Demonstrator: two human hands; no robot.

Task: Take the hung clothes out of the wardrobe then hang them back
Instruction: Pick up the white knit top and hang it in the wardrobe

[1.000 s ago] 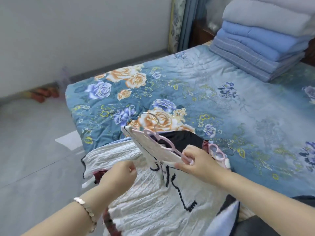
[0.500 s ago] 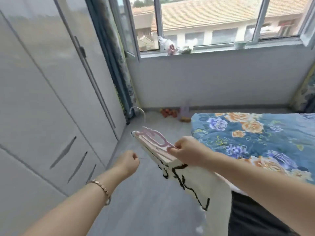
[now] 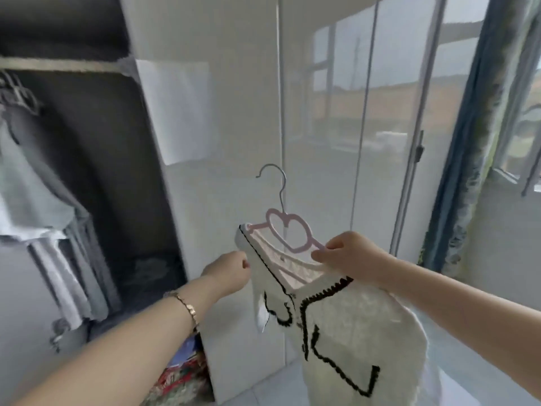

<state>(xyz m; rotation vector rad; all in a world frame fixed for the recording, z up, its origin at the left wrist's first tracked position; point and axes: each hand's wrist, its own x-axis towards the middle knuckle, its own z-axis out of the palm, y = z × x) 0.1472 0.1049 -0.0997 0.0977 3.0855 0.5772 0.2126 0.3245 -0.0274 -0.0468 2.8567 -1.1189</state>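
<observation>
Now turned to the open wardrobe (image 3: pixel 96 171), the right hand (image 3: pixel 348 256) pinches the pink hanger (image 3: pixel 288 230) and the left hand (image 3: pixel 228 271) pinches the white sweater (image 3: pixel 360 323); rehanging likely comes next.

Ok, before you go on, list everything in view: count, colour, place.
hanger: one, pink, heart-shaped top, metal hook, centre.
sweater: one, white knit with black trim, on the hanger, centre.
wardrobe: one, white glossy doors, left compartment open.
rail: one, pale, top of open compartment.
hung clothes: count unclear, grey, on rail, left.
patterned item: one, red and blue, low by the wardrobe.
curtain: one, blue patterned, right.
window: one, pale frame, right edge.
bracelet: one, gold, left wrist.
left hand: curled at sweater's shoulder edge, grip unclear.
right hand: pinches the hanger's arm.
</observation>
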